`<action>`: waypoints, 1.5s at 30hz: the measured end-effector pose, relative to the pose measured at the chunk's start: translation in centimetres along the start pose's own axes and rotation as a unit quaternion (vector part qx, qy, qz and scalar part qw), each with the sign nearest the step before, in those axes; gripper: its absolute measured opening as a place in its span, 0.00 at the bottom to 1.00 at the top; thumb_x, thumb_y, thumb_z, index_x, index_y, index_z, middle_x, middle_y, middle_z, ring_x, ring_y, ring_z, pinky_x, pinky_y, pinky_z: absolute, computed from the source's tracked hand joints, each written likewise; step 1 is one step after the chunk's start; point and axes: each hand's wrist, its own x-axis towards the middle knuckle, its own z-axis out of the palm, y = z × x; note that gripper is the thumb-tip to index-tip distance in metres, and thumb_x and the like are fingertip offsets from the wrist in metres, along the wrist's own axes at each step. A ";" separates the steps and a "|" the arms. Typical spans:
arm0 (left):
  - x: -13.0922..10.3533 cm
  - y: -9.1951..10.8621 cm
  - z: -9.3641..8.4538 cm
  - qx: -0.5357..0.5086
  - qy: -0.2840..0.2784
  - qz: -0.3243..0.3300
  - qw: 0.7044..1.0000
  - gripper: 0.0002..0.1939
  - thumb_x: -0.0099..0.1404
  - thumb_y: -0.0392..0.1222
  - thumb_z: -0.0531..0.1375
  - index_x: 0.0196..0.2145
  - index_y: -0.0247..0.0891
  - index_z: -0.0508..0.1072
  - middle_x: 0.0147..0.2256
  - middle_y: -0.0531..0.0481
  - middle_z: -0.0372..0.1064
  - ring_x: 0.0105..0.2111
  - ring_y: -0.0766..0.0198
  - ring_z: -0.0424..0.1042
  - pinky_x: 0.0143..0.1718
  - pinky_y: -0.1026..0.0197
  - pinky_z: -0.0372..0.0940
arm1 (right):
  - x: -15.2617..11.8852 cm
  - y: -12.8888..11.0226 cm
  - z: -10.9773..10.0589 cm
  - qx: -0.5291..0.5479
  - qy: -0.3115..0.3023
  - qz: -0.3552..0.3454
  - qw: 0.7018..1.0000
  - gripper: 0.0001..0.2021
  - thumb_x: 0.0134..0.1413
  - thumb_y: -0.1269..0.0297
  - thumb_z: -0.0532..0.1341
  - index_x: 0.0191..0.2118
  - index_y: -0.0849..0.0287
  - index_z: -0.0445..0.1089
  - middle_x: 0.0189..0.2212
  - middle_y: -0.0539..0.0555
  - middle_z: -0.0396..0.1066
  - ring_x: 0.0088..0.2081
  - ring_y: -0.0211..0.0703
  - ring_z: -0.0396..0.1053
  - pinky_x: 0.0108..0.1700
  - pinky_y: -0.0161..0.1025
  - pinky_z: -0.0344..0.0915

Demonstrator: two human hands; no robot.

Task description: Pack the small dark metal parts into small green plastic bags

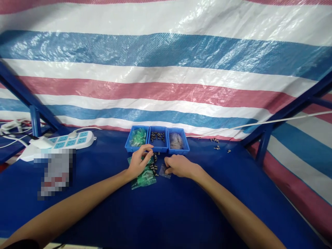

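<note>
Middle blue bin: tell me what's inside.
Small dark and metallic parts lie inside the middle blue bin. The left hand covers its near-left corner, and whatever lies beneath the parts can't be seen.

One head-worn camera, looking forward and down across a table [166, 218].
The view comes from the person's own head, above the near side of the table, and faces the striped sheet [166, 74] behind it, which fills the upper half. The forearms [90, 188] enter along the bottom, one toward each side, and lead to the left hand [137, 163] and right hand [179, 165] just below the centre, with three blue bins [158, 149] right beyond. The camera sits far enough back that hands and bins look small. The span is wide, taking in the power strip [71, 141] at left and slanting beams [293, 108] on both sides.
</note>
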 end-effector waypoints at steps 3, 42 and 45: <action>0.0 0.0 0.0 0.002 0.000 -0.001 1.000 0.10 0.68 0.42 0.53 0.46 0.39 0.65 0.31 0.54 0.63 0.18 0.76 0.58 0.18 0.71 0.55 | 0.3 0.0 0.3 0.004 0.016 -0.018 1.000 0.05 0.57 0.65 0.60 0.36 0.62 0.70 0.37 0.58 0.74 0.37 0.47 0.73 0.31 0.35 0.57; 0.5 1.1 0.1 -0.031 -0.038 -0.037 0.998 0.11 0.63 0.46 0.59 0.37 0.34 0.71 0.30 0.50 0.69 0.20 0.73 0.62 0.20 0.70 0.58 | 4.1 -0.9 6.2 0.641 0.334 -0.078 0.686 0.12 0.55 0.54 0.59 0.33 0.59 0.63 0.15 0.43 0.60 0.16 0.32 0.58 0.19 0.30 0.56; 0.5 1.2 0.0 -0.017 -0.027 -0.032 0.999 0.11 0.63 0.45 0.59 0.32 0.34 0.70 0.27 0.52 0.68 0.22 0.72 0.64 0.22 0.69 0.59 | 3.9 -1.1 6.3 0.618 0.350 -0.074 0.700 0.11 0.57 0.55 0.58 0.34 0.59 0.64 0.17 0.43 0.59 0.17 0.32 0.58 0.21 0.30 0.57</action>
